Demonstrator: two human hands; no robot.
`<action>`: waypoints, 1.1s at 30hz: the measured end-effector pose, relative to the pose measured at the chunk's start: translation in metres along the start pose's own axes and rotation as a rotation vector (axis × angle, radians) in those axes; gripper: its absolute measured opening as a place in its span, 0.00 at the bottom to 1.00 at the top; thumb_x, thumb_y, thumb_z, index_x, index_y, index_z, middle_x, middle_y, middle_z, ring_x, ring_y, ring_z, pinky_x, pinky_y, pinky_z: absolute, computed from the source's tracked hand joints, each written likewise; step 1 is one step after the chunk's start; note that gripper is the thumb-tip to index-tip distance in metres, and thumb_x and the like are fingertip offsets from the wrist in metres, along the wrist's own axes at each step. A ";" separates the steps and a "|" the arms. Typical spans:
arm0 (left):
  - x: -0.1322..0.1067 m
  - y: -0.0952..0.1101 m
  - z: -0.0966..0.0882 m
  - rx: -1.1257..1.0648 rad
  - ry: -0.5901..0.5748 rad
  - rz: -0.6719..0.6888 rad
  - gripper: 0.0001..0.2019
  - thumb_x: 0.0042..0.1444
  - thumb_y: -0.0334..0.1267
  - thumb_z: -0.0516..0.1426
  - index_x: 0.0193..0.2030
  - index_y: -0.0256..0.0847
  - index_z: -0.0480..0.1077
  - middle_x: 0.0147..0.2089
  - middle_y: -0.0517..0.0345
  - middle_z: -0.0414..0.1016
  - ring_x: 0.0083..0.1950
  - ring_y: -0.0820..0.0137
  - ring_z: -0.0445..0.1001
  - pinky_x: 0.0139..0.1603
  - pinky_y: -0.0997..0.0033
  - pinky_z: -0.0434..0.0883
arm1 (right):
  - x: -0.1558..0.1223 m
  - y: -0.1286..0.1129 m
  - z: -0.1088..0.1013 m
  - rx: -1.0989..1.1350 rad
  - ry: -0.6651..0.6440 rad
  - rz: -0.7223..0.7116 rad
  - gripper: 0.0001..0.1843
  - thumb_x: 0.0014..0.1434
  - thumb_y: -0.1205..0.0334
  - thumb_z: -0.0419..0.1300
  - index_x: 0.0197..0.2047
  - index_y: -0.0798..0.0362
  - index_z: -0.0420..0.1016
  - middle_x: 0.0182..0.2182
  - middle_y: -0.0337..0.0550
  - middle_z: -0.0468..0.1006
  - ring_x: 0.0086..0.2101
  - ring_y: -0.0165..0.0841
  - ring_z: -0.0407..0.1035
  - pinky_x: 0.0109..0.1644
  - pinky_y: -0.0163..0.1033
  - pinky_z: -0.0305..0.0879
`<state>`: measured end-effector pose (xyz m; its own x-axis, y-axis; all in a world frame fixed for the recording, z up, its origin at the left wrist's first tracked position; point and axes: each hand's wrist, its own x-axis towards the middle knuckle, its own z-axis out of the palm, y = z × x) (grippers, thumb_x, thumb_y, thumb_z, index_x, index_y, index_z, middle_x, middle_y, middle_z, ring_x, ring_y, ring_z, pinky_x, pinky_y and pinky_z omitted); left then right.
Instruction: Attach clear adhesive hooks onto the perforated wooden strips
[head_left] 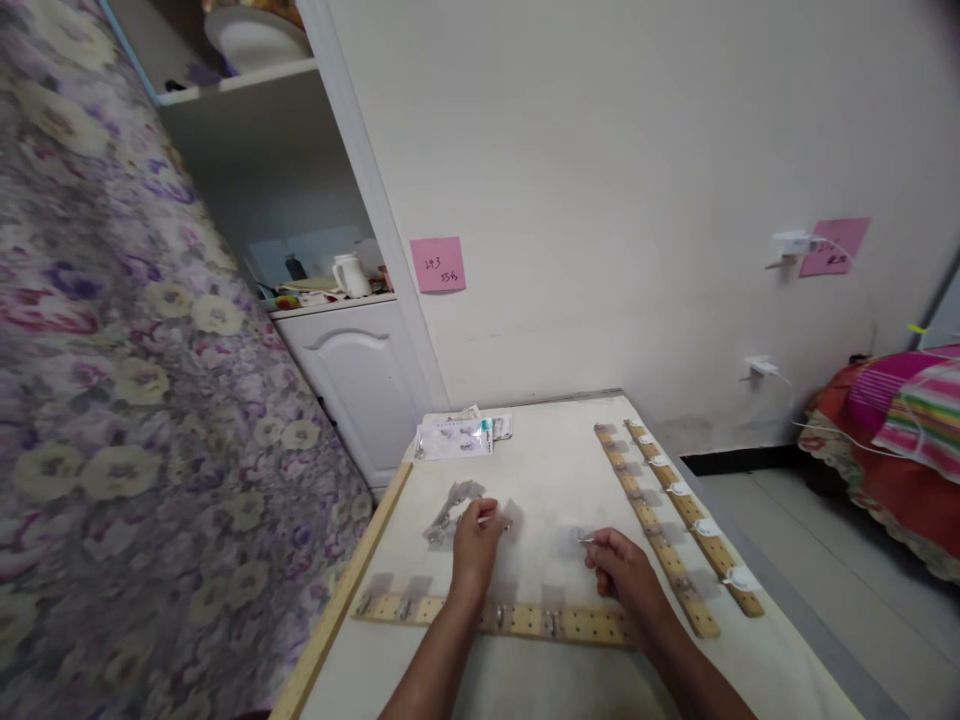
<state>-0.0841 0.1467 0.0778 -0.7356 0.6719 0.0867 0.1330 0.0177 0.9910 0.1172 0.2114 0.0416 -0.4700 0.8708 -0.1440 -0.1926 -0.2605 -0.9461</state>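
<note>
Holding both hands above the desk (540, 470), you pinch a small clear plastic piece (510, 515) in your left hand (477, 538) and a small shiny piece (585, 540) in your right hand (619, 562); their exact shapes are too blurred to tell. A crumpled clear bag (439, 529) lies just beside your left hand. Your forearms cross above the near perforated wooden strip (525, 621), which bears upright metal fittings (553, 622). Two more strips run along the desk's right side, the outer (716, 552) carrying white round pieces (740, 578). Flat packets (454, 438) lie near the wall (540, 250).
</note>
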 end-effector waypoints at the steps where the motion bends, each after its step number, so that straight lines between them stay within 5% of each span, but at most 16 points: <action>1: 0.002 0.000 -0.001 0.026 -0.001 0.010 0.10 0.37 0.33 0.59 0.31 0.39 0.69 0.32 0.60 0.70 0.36 0.69 0.69 0.43 0.66 0.65 | 0.001 0.000 0.000 -0.014 -0.003 -0.011 0.10 0.44 0.57 0.60 0.28 0.54 0.67 0.19 0.31 0.70 0.14 0.20 0.57 0.19 0.28 0.49; 4: -0.009 -0.002 0.003 0.063 -0.066 0.011 0.08 0.39 0.34 0.58 0.31 0.40 0.70 0.34 0.59 0.72 0.40 0.67 0.70 0.46 0.66 0.65 | 0.002 -0.001 0.000 -0.034 -0.015 -0.021 0.10 0.43 0.57 0.61 0.27 0.54 0.67 0.18 0.31 0.71 0.14 0.20 0.57 0.18 0.29 0.50; 10: -0.059 -0.004 0.034 0.005 -0.345 -0.147 0.09 0.45 0.40 0.56 0.33 0.38 0.67 0.26 0.59 0.74 0.26 0.69 0.74 0.27 0.71 0.67 | -0.005 -0.003 0.008 0.137 -0.099 0.069 0.13 0.42 0.57 0.63 0.29 0.53 0.66 0.21 0.34 0.73 0.17 0.22 0.61 0.23 0.30 0.60; 19: -0.066 0.009 0.035 -0.040 -0.330 -0.186 0.05 0.47 0.38 0.54 0.27 0.39 0.64 0.24 0.63 0.72 0.24 0.76 0.71 0.24 0.77 0.64 | -0.009 -0.006 0.004 -0.061 -0.258 0.093 0.13 0.42 0.56 0.63 0.30 0.53 0.66 0.24 0.34 0.74 0.18 0.22 0.61 0.22 0.31 0.60; 23: -0.070 0.012 0.035 -0.034 -0.312 -0.209 0.05 0.46 0.38 0.53 0.26 0.39 0.63 0.26 0.62 0.73 0.24 0.77 0.71 0.24 0.78 0.63 | -0.005 -0.018 -0.009 -0.141 -0.203 0.081 0.15 0.43 0.55 0.62 0.34 0.53 0.69 0.28 0.36 0.74 0.22 0.23 0.64 0.25 0.31 0.61; 33: -0.076 0.020 0.039 0.015 -0.472 -0.249 0.03 0.44 0.36 0.54 0.24 0.41 0.62 0.20 0.62 0.74 0.22 0.71 0.74 0.22 0.76 0.65 | -0.008 -0.028 -0.018 -0.226 -0.259 -0.034 0.17 0.49 0.47 0.61 0.32 0.54 0.70 0.24 0.34 0.70 0.18 0.21 0.58 0.21 0.30 0.52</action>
<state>0.0009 0.1250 0.0869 -0.3677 0.9059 -0.2101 0.0047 0.2278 0.9737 0.1421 0.2193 0.0635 -0.6756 0.7348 -0.0600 -0.0303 -0.1089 -0.9936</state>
